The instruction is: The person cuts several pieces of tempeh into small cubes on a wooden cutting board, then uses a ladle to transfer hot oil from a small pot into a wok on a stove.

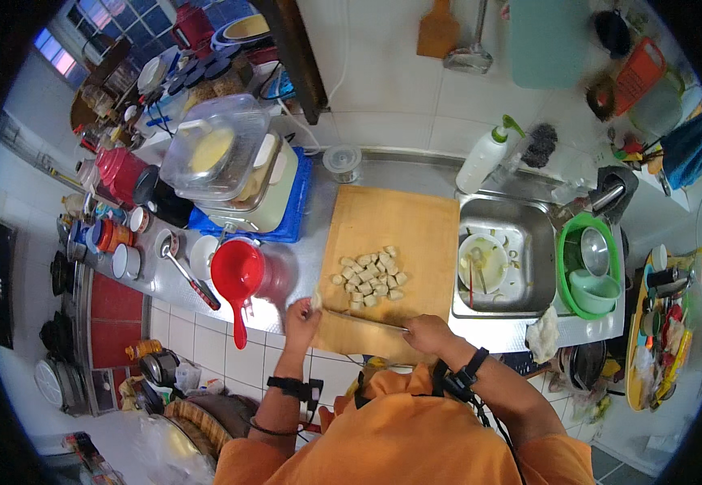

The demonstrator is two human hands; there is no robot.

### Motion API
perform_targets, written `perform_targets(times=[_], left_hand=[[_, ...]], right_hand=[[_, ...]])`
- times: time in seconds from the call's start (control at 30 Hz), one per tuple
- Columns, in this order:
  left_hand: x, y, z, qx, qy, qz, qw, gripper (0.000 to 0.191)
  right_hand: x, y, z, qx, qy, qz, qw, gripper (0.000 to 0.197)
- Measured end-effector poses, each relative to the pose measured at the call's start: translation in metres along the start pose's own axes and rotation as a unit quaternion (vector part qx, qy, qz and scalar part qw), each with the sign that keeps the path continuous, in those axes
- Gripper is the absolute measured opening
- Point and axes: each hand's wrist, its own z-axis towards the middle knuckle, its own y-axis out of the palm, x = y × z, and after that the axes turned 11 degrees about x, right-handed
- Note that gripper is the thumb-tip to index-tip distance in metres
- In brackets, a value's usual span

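Note:
My right hand [428, 334] grips the handle of a kitchen knife [366, 320], whose blade lies nearly level over the near part of a wooden cutting board [393, 218]. At the board's left edge, my left hand [302, 322] has its fingers curled by the blade's tip. A small pale piece [317, 299] shows at those fingertips; what it is cannot be made out. Beyond the blade, a cluster of pale, cube-cut food pieces [370, 276] sits on the board, apart from both hands.
A red plastic dipper [237, 267] stands left of the board, its handle past the counter edge. To the right is a steel sink [532, 254] with a bowl [469, 242] inside. A green basin [569, 303], a white pump bottle [479, 162] and a lidded jar [343, 165] stand around.

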Motion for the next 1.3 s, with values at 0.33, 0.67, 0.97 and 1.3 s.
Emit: perform_targets(times=[0.33, 0.67, 0.97, 1.3], left_hand=[[0.038, 0.038, -0.045, -0.029, 0.113, 0.137, 0.984, 0.035], [0.051, 0.039, -0.043, -0.044, 0.119, 0.155, 0.980, 0.040], [0.046, 0.007, -0.060, -0.080, 0.097, 0.121, 0.985, 0.040], [0.033, 0.017, -0.053, -0.055, 0.094, 0.075, 0.991, 0.028]], right_hand=[[-0.002, -0.002, 0.023, 0.054, 0.066, -0.023, 0.996, 0.028], [-0.011, -0.015, 0.012, 0.084, 0.109, 0.029, 0.990, 0.033], [-0.067, -0.013, -0.012, 0.085, 0.070, -0.015, 0.994, 0.021], [-0.047, 0.045, 0.025, 0.083, 0.116, -0.028, 0.989, 0.023]])
